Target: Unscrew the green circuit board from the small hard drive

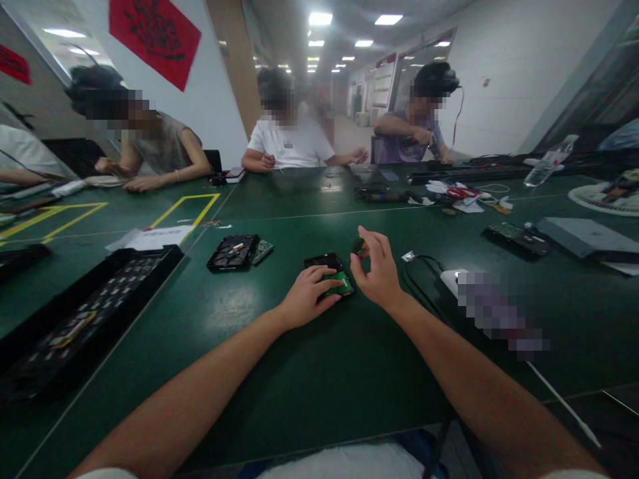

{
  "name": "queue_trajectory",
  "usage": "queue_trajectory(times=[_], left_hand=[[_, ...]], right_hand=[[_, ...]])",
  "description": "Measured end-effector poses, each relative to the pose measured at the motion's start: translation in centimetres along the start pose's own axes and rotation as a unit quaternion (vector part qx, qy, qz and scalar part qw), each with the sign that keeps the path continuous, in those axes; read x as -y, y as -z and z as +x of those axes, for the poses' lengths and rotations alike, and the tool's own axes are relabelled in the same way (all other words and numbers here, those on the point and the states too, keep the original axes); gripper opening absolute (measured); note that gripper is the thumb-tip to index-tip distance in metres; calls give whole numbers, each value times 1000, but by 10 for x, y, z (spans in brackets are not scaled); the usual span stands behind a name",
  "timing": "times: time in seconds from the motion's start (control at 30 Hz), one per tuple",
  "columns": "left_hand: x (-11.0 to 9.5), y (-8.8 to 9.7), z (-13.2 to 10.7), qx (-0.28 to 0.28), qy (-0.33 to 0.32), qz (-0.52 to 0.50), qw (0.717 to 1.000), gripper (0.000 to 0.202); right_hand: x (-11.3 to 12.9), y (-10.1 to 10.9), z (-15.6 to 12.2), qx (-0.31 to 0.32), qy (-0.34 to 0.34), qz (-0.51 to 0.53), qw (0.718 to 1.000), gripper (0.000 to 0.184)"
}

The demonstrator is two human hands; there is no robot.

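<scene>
In front of me on the green table lies a small open black case with a green circuit board (344,285) in it. My left hand (307,294) holds this case, fingers over the board and thumb along its near edge. Part of the board is hidden under those fingers. Just to the right and slightly above, my right hand (377,269) pinches a small dark and yellow screwdriver (360,246). Only its handle shows; the shaft cannot be made out.
Left of the case are another black casing (233,253) and a loose circuit board (262,251). A long black tray (124,299) holds small parts. On the right lie a cable (424,258), a partly blurred white device (450,283) and a grey box (589,238). Several people sit opposite.
</scene>
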State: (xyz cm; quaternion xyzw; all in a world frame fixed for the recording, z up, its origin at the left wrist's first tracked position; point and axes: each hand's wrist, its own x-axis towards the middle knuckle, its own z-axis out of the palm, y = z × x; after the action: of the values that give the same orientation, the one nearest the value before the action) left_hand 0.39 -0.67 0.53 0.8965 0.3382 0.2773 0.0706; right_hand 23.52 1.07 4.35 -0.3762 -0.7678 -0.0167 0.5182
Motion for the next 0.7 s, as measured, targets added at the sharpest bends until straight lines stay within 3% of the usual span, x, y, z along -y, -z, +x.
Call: queue_trajectory(times=[0.5,0.7], left_hand=[[2,0,-1,-4,-5,-3,1000,37],[2,1,0,-3,-7,-3,1000,37]], right_hand=[[2,-1,1,-4,8,3,1000,69],[0,-3,1,-33,6,13,999,63]])
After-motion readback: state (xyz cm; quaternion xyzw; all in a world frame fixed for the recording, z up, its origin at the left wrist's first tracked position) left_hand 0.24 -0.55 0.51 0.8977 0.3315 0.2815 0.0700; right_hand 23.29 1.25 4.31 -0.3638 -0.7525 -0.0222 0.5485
